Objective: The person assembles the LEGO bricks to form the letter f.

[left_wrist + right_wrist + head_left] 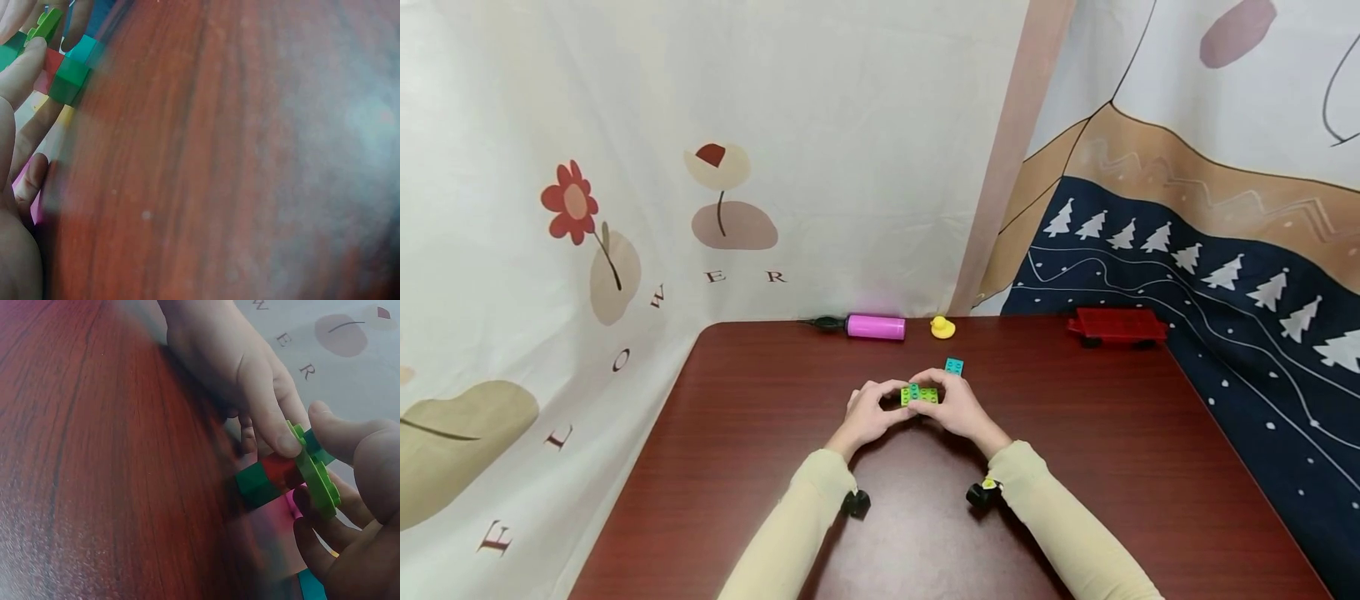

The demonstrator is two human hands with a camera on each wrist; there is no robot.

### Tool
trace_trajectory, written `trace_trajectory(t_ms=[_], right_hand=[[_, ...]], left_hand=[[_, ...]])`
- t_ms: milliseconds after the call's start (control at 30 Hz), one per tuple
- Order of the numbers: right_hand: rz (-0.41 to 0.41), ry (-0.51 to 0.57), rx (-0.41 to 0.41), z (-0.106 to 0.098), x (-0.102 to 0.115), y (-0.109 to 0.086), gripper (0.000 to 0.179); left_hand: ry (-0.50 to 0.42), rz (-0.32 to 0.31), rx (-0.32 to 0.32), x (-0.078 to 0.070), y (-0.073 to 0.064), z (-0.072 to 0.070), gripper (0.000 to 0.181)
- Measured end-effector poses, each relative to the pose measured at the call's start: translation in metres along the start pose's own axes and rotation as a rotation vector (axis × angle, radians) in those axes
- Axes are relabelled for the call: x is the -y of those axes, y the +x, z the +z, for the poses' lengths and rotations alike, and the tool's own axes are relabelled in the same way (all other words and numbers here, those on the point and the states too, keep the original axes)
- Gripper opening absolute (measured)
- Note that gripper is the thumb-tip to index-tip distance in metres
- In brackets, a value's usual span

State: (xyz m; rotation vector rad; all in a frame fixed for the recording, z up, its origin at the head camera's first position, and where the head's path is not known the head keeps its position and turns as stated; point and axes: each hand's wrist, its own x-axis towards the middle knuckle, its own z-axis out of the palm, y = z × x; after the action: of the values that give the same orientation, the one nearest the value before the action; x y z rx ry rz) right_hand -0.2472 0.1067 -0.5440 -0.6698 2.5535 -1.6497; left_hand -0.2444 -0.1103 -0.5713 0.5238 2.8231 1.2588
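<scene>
Left hand: the left hand sits just left of the frame's centre in the head view, fingers curled onto the left end of the brick stack, grasping it.
Right hand: the right hand mirrors it just right of centre, thumb and fingers pinching the right end of the same stack.
Brick stack: held between both hands a little above the desk, at the middle of the frame; a lime-green plate with studs lies on top, and the right wrist view shows red and dark green bricks under it.
Wrist views: the left wrist view is blurred; the stack shows only in its upper left corner, beside the fingers.
Teal brick: a loose teal brick lies on the desk just behind the right hand, apart from the stack.
Far edge: a pink cylindrical pump with a black nozzle lies at the upper middle of the desk, with a yellow rubber duck just to its right.
Upper right: a red toy wagon base on black wheels stands near the desk's far right corner, well apart from the hands.
Backdrop: printed cloth hangs behind and beside the desk.
</scene>
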Motion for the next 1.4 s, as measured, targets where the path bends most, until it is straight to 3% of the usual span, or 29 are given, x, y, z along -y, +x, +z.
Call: trace_trajectory(t_ms=[600, 1167, 1400], right_hand=[[0.015, -0.013, -0.064, 0.005, -0.003, -0.005, 0.028], [0.073, 0.073, -0.097, 0.009, -0.005, -0.001, 0.026], [0.057, 0.084, -0.108, 0.011, -0.008, 0.001, 0.026]], left_hand=[[0.002, -0.010, 0.008, 0.001, -0.002, 0.005, 0.048], [-0.007, -0.006, 0.005, -0.001, 0.001, 0.001, 0.044], [-0.010, 0.011, 0.006, 0.002, 0.002, 0.000, 0.043]])
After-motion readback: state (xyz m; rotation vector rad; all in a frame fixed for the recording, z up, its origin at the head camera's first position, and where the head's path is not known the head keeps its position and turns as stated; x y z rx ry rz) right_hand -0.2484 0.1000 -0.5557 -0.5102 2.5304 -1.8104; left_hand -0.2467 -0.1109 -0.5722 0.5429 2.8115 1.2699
